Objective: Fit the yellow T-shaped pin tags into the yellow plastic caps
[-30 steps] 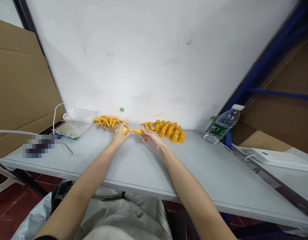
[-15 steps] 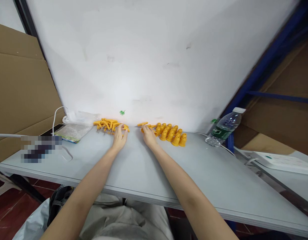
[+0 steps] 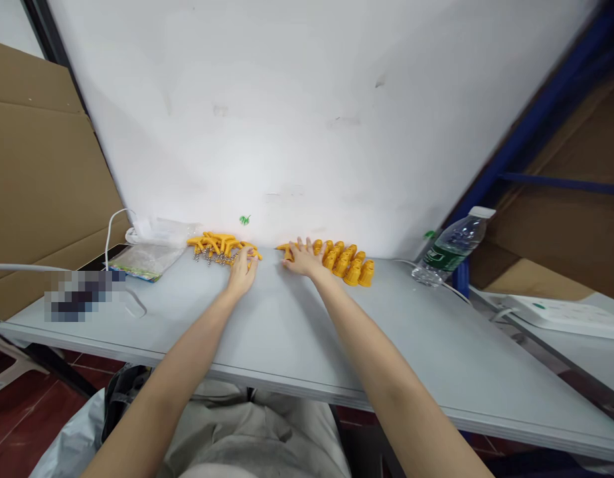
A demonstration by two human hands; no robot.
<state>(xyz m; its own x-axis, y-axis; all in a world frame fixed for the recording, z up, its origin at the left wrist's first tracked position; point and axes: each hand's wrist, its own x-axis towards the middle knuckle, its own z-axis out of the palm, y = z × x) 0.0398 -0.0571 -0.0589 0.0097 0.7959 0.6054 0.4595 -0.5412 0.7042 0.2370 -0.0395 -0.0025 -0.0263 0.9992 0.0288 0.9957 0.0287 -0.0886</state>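
Observation:
My left hand (image 3: 243, 272) rests at the right end of a pile of yellow T-shaped handles (image 3: 220, 243), its fingers loosely bent and apart. Shiny twisted metal parts, coils or chains, stick out from the front of the pile. My right hand (image 3: 304, 259) lies palm down with fingers spread over a few yellow pieces (image 3: 287, 249) by the wall; its palm hides part of them. Right beside it stand several yellow ribbed cup-shaped pieces (image 3: 353, 272), lined up in close rows.
A clear plastic packet (image 3: 150, 259) lies left of the handles, near a white cable (image 3: 107, 232). On the right, a green-labelled water bottle (image 3: 451, 249) leans by the blue frame (image 3: 486, 192). A white power strip (image 3: 570, 315) lies beyond. The white wall (image 3: 287, 119) bounds the grey table (image 3: 281, 338).
My right hand has opened, its fingers spreading, and shifted slightly right toward the cup-shaped pieces. The left hand has barely moved at the pile's edge. The view has shifted slightly.

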